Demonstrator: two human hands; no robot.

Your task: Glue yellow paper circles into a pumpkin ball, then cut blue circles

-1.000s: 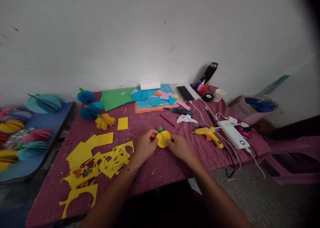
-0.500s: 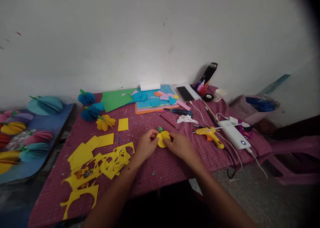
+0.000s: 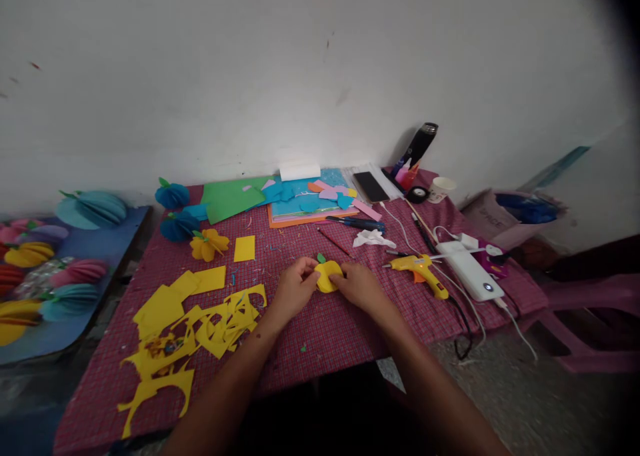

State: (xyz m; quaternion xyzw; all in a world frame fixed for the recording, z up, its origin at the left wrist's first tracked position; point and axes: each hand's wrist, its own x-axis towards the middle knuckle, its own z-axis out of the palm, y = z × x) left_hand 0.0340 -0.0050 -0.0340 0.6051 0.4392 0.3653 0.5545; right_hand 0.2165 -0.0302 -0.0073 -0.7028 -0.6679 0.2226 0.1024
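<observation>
Between my two hands is a small yellow paper pumpkin (image 3: 327, 277) with a green paper leaf (image 3: 321, 258) at its top. My left hand (image 3: 299, 284) pinches its left edge. On the other side, the fingers of my right hand (image 3: 360, 284) grip its right edge. Yellow paper cut-offs (image 3: 225, 326) lie to the left of my left hand, with yellow paper squares (image 3: 160, 309) behind them. A yellow glue gun (image 3: 419, 269) rests on its side to the right of my right hand.
A finished yellow paper pumpkin (image 3: 209, 245) and blue ones (image 3: 171, 195) stand at the back left. Coloured sheets (image 3: 233, 199), a phone (image 3: 371, 187) and a black flask (image 3: 421, 143) line the wall. A white power bank (image 3: 467, 269) with cables lies right. More paper pumpkins fill a blue table (image 3: 117, 269).
The yellow paper pumpkin has turned slightly, and its layers look more spread. The fingers of my right hand have shifted along its edge. My left hand stays nearly in place.
</observation>
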